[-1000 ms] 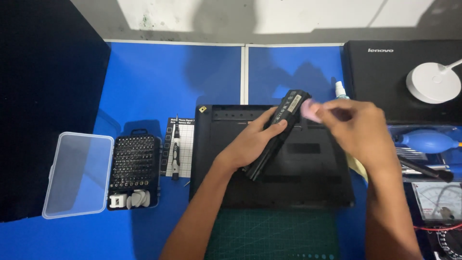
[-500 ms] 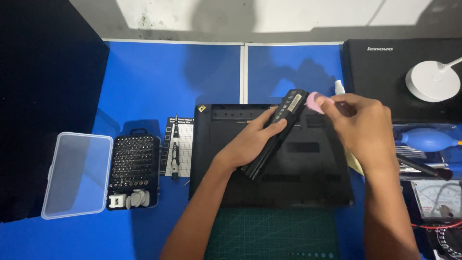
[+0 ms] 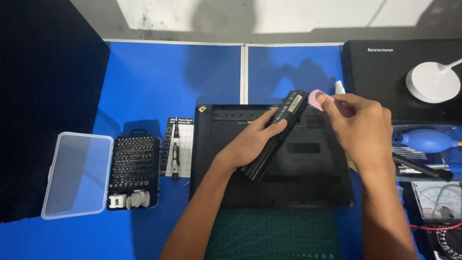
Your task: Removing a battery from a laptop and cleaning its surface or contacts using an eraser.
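A black laptop [image 3: 298,183] lies upside down on the blue table, its front edge over a dark green cutting mat [image 3: 274,236]. My left hand [image 3: 252,142] grips a long black battery pack [image 3: 278,135], held slanted above the laptop's base. My right hand [image 3: 358,127] pinches a small pink plastic pick [image 3: 315,98] right beside the battery's upper end.
To the left lie a black screwdriver bit set [image 3: 134,171], its clear lid [image 3: 77,173] and a screwdriver [image 3: 175,149] on a small white screw mat. A second black laptop [image 3: 380,72] with a white lamp base [image 3: 432,82] sits back right; a blue air blower [image 3: 426,140] and a meter [image 3: 440,200] are at right.
My right hand has drawn slightly right and back, so the pink pick now shows clear of the battery's upper end. The left hand keeps the battery almost still.
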